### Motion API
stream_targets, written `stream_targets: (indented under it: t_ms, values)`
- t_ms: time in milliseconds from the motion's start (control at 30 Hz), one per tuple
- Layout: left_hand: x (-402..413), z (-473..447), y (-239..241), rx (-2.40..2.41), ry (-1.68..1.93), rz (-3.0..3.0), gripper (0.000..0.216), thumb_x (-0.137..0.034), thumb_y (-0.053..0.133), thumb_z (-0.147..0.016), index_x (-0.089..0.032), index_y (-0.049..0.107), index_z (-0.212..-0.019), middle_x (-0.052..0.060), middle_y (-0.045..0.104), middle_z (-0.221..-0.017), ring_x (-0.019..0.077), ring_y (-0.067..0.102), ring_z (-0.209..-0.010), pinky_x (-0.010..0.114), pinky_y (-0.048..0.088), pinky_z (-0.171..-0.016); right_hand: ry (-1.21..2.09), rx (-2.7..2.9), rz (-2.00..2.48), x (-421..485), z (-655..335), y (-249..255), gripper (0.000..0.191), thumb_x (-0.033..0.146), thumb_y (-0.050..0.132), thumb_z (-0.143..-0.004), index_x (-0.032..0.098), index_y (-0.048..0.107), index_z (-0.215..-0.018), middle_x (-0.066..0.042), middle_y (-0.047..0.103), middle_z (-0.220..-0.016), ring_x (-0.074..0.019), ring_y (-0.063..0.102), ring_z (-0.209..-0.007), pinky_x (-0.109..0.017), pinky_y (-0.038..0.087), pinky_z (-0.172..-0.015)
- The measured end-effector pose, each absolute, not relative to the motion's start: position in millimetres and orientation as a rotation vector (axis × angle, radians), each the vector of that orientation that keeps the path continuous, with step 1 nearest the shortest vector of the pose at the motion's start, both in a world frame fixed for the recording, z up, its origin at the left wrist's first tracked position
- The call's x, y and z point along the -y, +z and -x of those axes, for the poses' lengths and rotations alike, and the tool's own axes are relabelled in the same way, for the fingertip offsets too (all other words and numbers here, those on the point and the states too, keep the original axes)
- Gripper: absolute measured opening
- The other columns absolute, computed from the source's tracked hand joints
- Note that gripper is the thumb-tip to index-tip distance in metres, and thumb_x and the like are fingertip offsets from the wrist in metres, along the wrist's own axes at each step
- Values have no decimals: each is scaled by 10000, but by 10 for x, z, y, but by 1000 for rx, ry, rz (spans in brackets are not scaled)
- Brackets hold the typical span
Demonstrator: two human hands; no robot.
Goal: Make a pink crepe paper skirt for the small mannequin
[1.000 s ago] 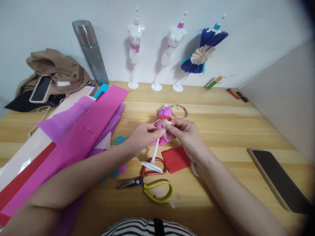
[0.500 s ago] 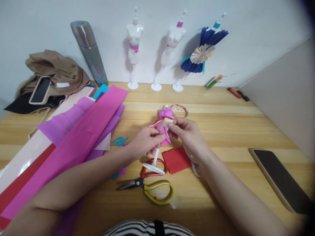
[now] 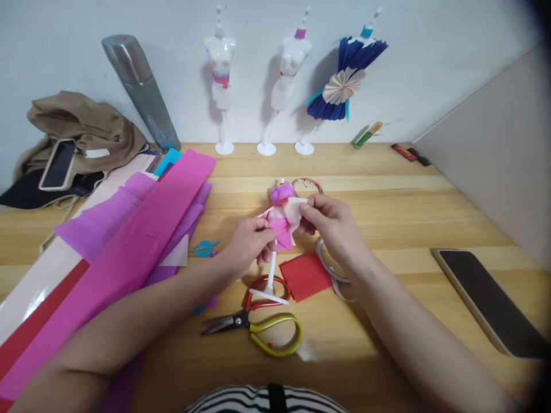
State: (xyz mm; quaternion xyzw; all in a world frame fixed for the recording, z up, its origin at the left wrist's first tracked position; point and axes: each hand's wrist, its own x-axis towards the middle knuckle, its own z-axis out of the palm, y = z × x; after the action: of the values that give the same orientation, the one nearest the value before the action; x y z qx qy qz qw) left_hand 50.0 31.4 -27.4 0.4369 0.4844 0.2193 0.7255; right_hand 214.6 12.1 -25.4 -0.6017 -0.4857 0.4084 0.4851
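Though apart, hands (image 3: 252, 244) (image 3: 333, 226) tight on mannequin (image 3: 271, 269)

A paper-craft work desk in a plain indoor room is indicated. A wooden table (image 3: 387, 189) is set against a white wall (image 3: 430, 57), bounded on the right by a grey partition (image 3: 495, 143), and loaded with coloured crepe paper sheets (image 3: 142, 241) and scissors (image 3: 258, 327). Three miniature dress forms (image 3: 287, 63) are lined up along the wall, one clothed in pleated blue paper.
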Motion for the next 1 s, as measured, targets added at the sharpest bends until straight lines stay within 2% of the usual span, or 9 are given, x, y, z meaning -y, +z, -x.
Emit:
stream_targets:
  t_ms: [100, 200, 333, 433, 533, 667, 800, 900, 1000]
  values:
    - [-304, -463, -308, -1022, 532, -951, 260, -56, 483, -812, -159, 495, -574, -45, 523, -459, 51, 423, -311, 168, 259, -312, 979, 1161, 1458, -113, -2144, -250, 340, 504, 635, -799, 253, 480, -629, 23, 538, -491, -140, 464, -449, -302, 365, -481]
    - [-296, -438, -345, -970, 576, -943, 221, -86, 506, -806, -153, 514, -595, -36, 552, -500, 44, 426, -324, 167, 280, -324, 911, 1304, 1488, -52, -2097, -242, 331, 531, 569, -862, 255, 487, -699, 8, 577, -573, -157, 517, -504, -311, 385, -508]
    - [-299, -414, -365, -932, 616, -931, 185, -144, 554, -816, -156, 524, -635, -43, 561, -523, 42, 446, -333, 161, 299, -329, 530, 1644, 1663, 33, -2012, -236, 297, 499, 683, -787, 254, 513, -784, -10, 593, -656, -180, 529, -567, -313, 358, -536]
    - [-305, -395, -369, -916, 624, -941, 195, -145, 558, -806, -152, 522, -615, -41, 557, -514, 39, 446, -338, 156, 307, -333, 333, 1753, 1780, 37, -1993, -251, 215, 387, 636, -804, 246, 493, -725, -27, 575, -661, -182, 498, -561, -316, 324, -547]
    - [-303, -377, -383, -922, 624, -949, 192, -127, 537, -789, -152, 522, -599, -36, 552, -502, 43, 444, -344, 155, 307, -334, 359, 1717, 1769, 10, -2028, -281, 221, 302, 561, -819, 250, 439, -642, -10, 511, -594, -168, 445, -536, -322, 315, -557]
    - [-289, -363, -411, -933, 627, -944, 177, -133, 544, -770, -154, 522, -596, -38, 551, -502, 41, 446, -347, 153, 311, -341, 551, 1511, 1681, -17, -2102, -329, 246, 323, 578, -816, 250, 445, -624, 28, 455, -545, -148, 407, -525, -304, 311, -532]
    - [-274, -364, -421, -934, 647, -923, 178, -143, 557, -769, -154, 525, -594, -38, 556, -505, 41, 442, -342, 155, 308, -336, 610, 1494, 1646, -6, -2100, -329, 238, 377, 564, -844, 247, 476, -666, 17, 484, -567, -158, 443, -536, -314, 340, -536]
    - [-269, -372, -419, -933, 646, -914, 186, -139, 548, -778, -155, 530, -594, -35, 557, -499, 45, 447, -341, 159, 315, -333, 458, 1690, 1680, 16, -2032, -312, 298, 452, 608, -833, 251, 448, -682, -9, 500, -612, -174, 460, -547, -328, 331, -549]
    - [-271, -378, -416, -939, 645, -914, 194, -125, 543, -782, -154, 533, -590, -39, 540, -475, 49, 451, -338, 158, 317, -332, 212, 1801, 1747, 22, -1977, -326, 324, 404, 599, -830, 254, 379, -645, -32, 494, -648, -185, 451, -558, -335, 300, -554]
